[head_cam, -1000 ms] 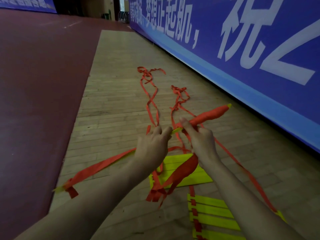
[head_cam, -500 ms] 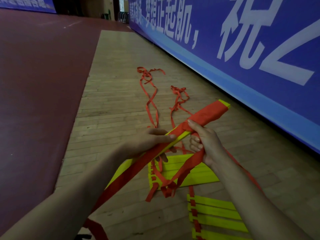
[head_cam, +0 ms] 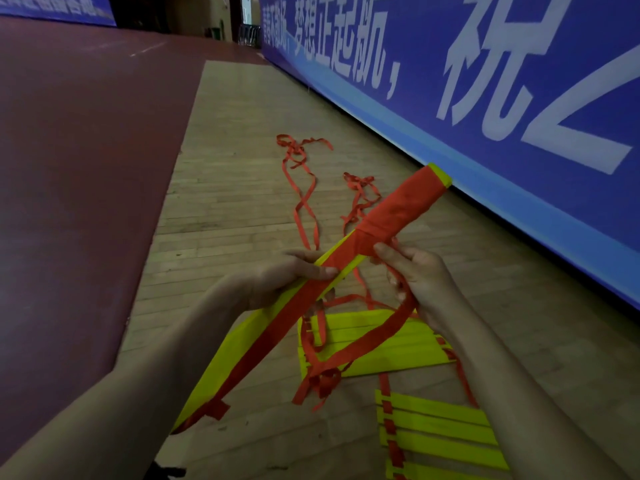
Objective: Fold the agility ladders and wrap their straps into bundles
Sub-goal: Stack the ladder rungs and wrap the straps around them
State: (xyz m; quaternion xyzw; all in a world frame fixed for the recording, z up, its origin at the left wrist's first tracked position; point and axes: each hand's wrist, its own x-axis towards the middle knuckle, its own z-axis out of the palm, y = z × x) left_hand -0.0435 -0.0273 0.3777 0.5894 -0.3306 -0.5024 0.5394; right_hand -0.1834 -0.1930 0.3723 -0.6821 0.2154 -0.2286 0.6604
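I hold a long bundle of stacked yellow ladder rungs [head_cam: 239,344] slanting from lower left to upper right above the floor. Red strap wrapping [head_cam: 403,209] covers its far end. My left hand [head_cam: 287,280] grips the bundle at its middle, thumb on top. My right hand [head_cam: 417,277] pinches the loose red strap [head_cam: 367,344] just below the wrapped part; the strap hangs down to a tangled end near the floor. More red strap [head_cam: 304,202] trails away across the floorboards.
A folded stack of yellow rungs [head_cam: 377,344] lies on the wooden floor under my hands, and another ladder section [head_cam: 440,434] lies at lower right. A blue banner wall [head_cam: 485,98] runs along the right. Dark red flooring [head_cam: 79,168] lies to the left.
The bundle has turned from edge-on to flat-side up, and its near end has swung down towards me. My right hand has dropped below the wrapped part with the strap.
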